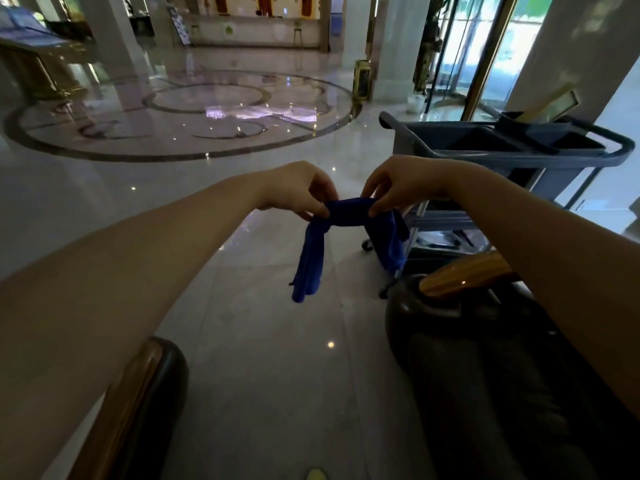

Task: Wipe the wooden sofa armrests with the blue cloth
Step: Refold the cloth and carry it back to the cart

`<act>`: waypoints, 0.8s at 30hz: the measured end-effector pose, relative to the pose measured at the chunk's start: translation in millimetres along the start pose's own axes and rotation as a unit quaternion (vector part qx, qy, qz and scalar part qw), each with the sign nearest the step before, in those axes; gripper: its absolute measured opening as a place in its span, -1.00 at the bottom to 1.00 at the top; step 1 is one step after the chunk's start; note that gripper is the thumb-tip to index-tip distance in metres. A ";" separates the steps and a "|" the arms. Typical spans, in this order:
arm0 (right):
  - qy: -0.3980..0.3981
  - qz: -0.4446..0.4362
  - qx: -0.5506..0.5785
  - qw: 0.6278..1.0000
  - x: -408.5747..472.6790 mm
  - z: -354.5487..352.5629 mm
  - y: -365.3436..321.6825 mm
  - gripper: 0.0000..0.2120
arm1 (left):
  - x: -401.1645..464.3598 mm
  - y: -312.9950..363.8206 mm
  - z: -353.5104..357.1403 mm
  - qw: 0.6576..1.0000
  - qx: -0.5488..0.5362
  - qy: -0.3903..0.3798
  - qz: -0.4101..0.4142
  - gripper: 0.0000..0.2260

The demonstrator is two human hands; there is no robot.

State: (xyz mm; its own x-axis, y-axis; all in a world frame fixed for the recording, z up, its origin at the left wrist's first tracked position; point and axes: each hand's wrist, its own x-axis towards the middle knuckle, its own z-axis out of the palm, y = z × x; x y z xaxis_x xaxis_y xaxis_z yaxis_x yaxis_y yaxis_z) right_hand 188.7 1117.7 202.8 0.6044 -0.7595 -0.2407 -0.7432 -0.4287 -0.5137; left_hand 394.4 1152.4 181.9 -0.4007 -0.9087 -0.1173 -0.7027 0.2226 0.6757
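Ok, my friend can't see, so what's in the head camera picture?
Two bare hands, left hand and right hand, hold a bunched blue cloth in the air above a shiny marble floor. A wooden sofa armrest and a grey cleaning cart are on the right.

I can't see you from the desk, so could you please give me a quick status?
Both hands, left and right, pinching the blue cloth in mid-air. Wooden armrest low right, untouched. Cleaning cart just behind it.

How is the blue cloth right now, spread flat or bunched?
Bunched. The blue cloth is gathered between the left hand and right hand, its ends hanging down, touching no armrest.
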 end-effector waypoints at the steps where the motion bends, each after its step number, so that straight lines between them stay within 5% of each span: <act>1: 0.000 0.000 0.003 1.000 20.6 -13.5 7.3 -0.83 | 21.0 -6.1 -12.4 1.000 -0.002 0.001 -0.001 -0.80; 12: 0.011 0.034 0.030 0.999 220.2 -131.6 94.1 -0.82 | 248.0 -75.9 -127.0 0.999 -0.003 -0.033 0.013 -0.80; 24: 0.122 0.114 0.088 0.982 381.6 -245.7 189.2 -0.80 | 509.4 -115.5 -241.8 0.985 0.062 -0.123 0.102 -0.82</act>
State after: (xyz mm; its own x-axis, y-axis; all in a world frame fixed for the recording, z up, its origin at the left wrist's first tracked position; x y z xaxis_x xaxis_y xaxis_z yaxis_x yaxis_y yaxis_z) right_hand 208.2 626.6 216.1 0.3258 -0.9295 -0.1727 -0.7776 -0.1595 -0.6082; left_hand 413.6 578.5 220.1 -0.6608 -0.7309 -0.1708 -0.6531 0.4478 0.6106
